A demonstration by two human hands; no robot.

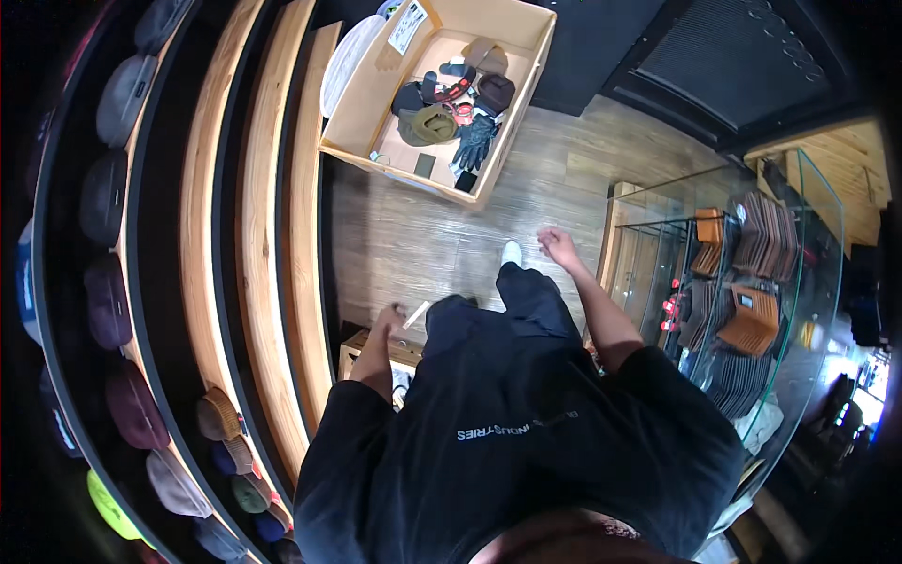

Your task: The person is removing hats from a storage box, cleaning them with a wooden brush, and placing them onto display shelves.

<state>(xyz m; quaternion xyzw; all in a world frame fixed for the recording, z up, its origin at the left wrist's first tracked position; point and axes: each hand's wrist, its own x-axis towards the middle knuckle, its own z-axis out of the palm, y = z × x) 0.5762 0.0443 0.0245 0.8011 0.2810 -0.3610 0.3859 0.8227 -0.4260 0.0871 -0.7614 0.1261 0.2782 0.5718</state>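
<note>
My left hand hangs low beside my left leg, its fingers curled and slightly blurred. A pale narrow strip sticks out from it; its kind is too small to tell. Out ahead of my right leg, my right hand is empty, with loosely bent fingers apart. Beyond both hands, on the floor, stands a large open cardboard box. Inside it lie an olive cap, a brown cap, dark gloves and several other small items. Neither hand touches the box.
Wooden shelves run along the left, with rows of caps. To the right stands a glass display case holding brown wallets. A smaller wooden box sits below my left hand. Wood-look floor lies between.
</note>
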